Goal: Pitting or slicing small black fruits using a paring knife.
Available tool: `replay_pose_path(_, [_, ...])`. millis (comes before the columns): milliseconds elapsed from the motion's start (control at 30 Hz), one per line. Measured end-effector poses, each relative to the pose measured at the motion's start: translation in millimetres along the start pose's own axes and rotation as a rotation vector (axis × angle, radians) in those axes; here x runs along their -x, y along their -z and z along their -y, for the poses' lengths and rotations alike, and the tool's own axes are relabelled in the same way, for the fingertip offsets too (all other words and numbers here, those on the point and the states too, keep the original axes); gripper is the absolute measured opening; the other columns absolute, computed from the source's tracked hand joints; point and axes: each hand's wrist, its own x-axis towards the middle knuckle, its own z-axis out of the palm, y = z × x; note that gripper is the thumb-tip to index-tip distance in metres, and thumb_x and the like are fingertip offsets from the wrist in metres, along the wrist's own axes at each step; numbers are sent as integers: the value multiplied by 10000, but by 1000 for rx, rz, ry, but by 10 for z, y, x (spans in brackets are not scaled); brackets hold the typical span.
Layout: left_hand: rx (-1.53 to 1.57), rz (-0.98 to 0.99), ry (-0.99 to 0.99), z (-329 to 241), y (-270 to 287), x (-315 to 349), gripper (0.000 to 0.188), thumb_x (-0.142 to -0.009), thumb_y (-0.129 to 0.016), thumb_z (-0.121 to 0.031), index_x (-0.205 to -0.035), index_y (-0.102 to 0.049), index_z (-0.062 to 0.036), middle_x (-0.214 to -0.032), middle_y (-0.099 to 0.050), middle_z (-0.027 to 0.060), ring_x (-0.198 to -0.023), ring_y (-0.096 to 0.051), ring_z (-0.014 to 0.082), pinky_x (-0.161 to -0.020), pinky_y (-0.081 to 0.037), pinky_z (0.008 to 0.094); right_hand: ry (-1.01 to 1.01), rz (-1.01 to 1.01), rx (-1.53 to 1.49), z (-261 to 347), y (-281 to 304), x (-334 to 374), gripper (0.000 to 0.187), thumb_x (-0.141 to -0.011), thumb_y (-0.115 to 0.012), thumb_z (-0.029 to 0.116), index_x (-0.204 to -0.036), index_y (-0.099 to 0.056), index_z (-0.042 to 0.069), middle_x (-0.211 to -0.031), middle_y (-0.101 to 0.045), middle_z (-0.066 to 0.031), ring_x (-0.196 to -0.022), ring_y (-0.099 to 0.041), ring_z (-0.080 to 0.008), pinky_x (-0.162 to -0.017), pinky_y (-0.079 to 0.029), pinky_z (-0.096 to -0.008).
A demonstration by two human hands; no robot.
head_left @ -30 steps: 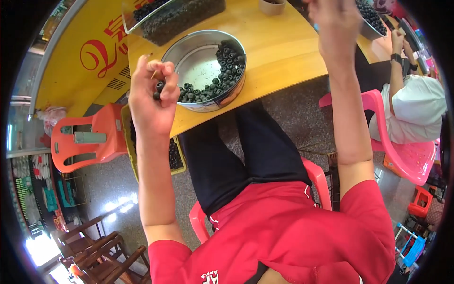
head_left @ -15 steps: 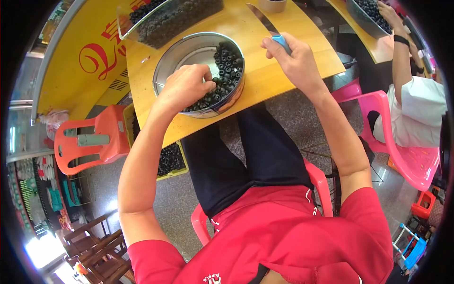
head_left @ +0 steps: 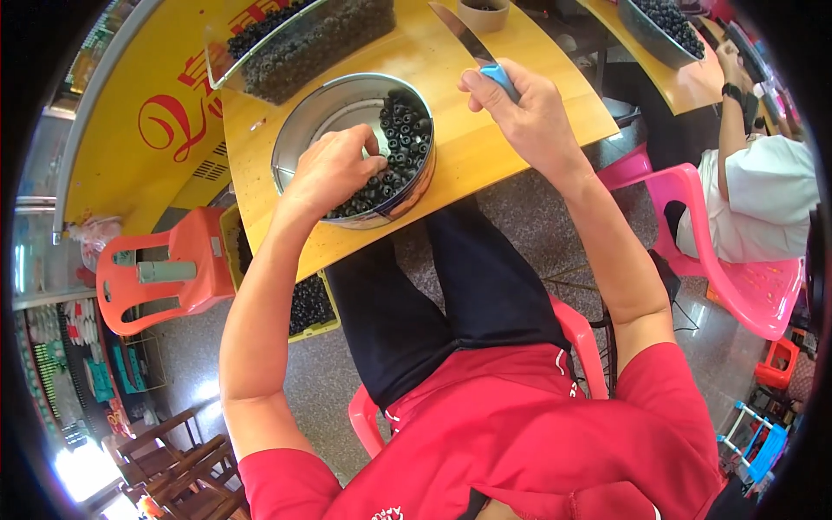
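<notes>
My left hand [head_left: 336, 166] reaches into a round metal tin [head_left: 290, 130] on the table, its fingers curled together over small dark round pieces [head_left: 404, 139] with ring-like ends. Whether a piece is between those fingers is hidden. The dark pieces are heaped along the right and near side of the tin, and its bare metal bottom shows at the far left. In my right hand [head_left: 529, 117], raised right of the tin, is a knife [head_left: 497, 76] with a blue handle, its blade pointing up and away to the left.
A clear bin [head_left: 316, 56] of similar dark pieces stands behind the tin on the yellow table [head_left: 485, 147]. A small bowl [head_left: 484, 16] is at the far edge. A yellow crate [head_left: 328, 322] sits below. At right, a co-worker's arm [head_left: 733, 130] reaches over another table.
The view has shifted slightly, so the table and tin sit a little further left and lower. My left hand stays in the tin and my right hand keeps the knife raised.
</notes>
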Motion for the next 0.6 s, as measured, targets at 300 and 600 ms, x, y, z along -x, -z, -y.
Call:
replay_pose_path(300, [953, -214, -32, -20, 103, 166, 198, -865, -659, -141, -1011, -616, -16, -735, -591, -24, -631, -493, 35, -562, -383, 192, -91, 95, -248, 283, -151, 67, 205, -929, -613, 233, -914, -656, 34, -741, -597, 40, -549, -392, 15, -475, -291, -160])
replay_pose_path(600, [1335, -392, -258, -369, 109, 602, 221, -901, -632, -121, -1085, -575, -12, -849, -595, -26, -669, -460, 2, -572, -353, 150, -168, 193, -658, 684, -531, 139, 181, -886, -674, 211, -935, -648, 38, -669, -537, 51, -530, -401, -9, -461, -286, -177])
